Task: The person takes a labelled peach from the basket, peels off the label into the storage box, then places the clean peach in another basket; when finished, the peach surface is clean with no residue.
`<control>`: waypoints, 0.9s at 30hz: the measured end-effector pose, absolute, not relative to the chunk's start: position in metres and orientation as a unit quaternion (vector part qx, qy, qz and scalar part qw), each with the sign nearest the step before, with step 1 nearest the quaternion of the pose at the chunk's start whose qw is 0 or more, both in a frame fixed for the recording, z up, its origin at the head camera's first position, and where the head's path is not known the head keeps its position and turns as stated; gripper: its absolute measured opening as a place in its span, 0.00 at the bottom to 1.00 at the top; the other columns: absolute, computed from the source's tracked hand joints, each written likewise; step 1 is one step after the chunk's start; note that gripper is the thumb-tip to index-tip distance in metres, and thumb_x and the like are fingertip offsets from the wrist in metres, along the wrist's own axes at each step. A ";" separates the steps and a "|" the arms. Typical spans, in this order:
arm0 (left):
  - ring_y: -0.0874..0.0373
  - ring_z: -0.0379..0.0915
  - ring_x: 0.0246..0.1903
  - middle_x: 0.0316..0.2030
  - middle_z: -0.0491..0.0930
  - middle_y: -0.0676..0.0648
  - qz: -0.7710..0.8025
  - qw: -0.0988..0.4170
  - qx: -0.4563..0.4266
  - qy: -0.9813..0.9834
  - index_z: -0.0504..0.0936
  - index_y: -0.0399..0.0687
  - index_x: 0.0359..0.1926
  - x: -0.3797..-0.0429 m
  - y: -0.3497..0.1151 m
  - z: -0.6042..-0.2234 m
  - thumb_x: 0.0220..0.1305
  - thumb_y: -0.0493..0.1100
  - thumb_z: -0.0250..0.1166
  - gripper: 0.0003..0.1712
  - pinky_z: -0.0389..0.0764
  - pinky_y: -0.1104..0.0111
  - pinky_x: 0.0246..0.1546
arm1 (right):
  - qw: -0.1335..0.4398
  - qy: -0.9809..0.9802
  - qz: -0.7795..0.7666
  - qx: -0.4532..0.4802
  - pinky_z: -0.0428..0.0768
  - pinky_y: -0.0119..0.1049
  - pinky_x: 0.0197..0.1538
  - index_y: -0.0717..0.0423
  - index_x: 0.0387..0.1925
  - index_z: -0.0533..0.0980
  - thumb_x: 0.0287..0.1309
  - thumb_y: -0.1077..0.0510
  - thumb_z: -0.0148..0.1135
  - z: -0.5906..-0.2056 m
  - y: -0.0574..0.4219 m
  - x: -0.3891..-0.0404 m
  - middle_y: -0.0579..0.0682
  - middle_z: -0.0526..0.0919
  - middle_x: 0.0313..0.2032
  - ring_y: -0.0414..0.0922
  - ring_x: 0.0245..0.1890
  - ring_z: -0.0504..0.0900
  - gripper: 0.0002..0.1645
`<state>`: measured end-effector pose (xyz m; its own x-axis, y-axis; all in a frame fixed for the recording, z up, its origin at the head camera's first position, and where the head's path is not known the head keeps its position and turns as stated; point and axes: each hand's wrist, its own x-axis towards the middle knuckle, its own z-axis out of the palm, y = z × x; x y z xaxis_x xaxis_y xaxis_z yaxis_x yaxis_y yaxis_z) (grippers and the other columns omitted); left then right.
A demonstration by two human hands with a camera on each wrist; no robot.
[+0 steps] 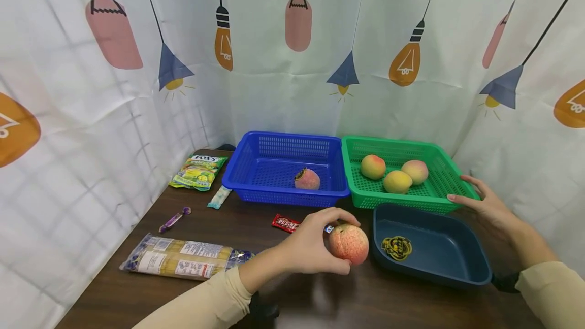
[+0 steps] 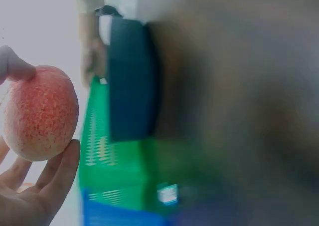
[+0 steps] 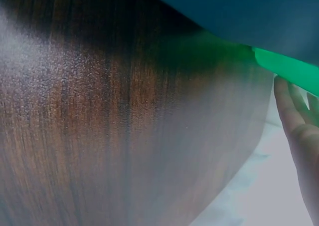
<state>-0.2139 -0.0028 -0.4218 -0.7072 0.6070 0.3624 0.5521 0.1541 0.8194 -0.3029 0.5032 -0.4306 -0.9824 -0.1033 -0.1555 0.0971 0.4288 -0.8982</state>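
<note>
My left hand (image 1: 315,245) holds a reddish peach (image 1: 349,244) between thumb and fingers, raised over the table's middle. In the left wrist view the thumb lies on one side of the peach (image 2: 42,113) and the fingers on the other. At the far right, my right hand (image 1: 491,207) grips the near right corner of the green basket (image 1: 439,199). Two yellow-red peaches (image 1: 397,182) and a pinkish one (image 1: 415,171) lie inside that basket. Another pink peach (image 1: 307,179), with a dark label, sits in the blue basket (image 1: 288,194) to the left.
A dark blue tray (image 1: 439,242) with a yellow-black sticker stands before the green basket. Further left lie a noodle pack (image 1: 183,257), a green-yellow candy bag (image 1: 198,171), a purple-wrapped candy (image 1: 174,219), a pale wrapper (image 1: 220,197) and a red packet (image 1: 285,223). Curtains (image 1: 274,95) enclose the table.
</note>
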 end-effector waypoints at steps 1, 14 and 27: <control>0.63 0.82 0.56 0.60 0.84 0.58 0.525 0.022 0.388 0.757 0.84 0.59 0.64 -0.219 0.000 -0.412 0.47 0.40 0.84 0.40 0.90 0.68 0.53 | 0.092 0.843 -0.529 -0.001 0.74 0.54 0.78 0.33 0.91 0.29 0.83 0.44 0.60 -0.431 0.503 -0.303 0.65 0.21 0.88 0.44 0.79 0.69 0.59; 0.58 0.84 0.49 0.62 0.83 0.55 0.433 0.004 0.391 0.812 0.85 0.60 0.66 -0.314 0.040 -0.313 0.55 0.44 0.86 0.37 0.90 0.71 0.43 | 0.098 0.833 -0.545 0.003 0.54 0.78 0.80 0.28 0.90 0.27 0.83 0.43 0.61 -0.430 0.499 -0.300 0.60 0.11 0.86 0.71 0.86 0.43 0.60; 0.55 0.79 0.57 0.66 0.80 0.45 0.227 0.065 0.398 0.887 0.84 0.54 0.69 -0.374 0.064 -0.293 0.59 0.48 0.83 0.36 0.87 0.67 0.47 | 0.086 0.839 -0.537 -0.003 0.82 0.26 0.55 0.43 0.91 0.27 0.83 0.45 0.62 -0.427 0.495 -0.297 0.74 0.30 0.87 0.20 0.53 0.79 0.63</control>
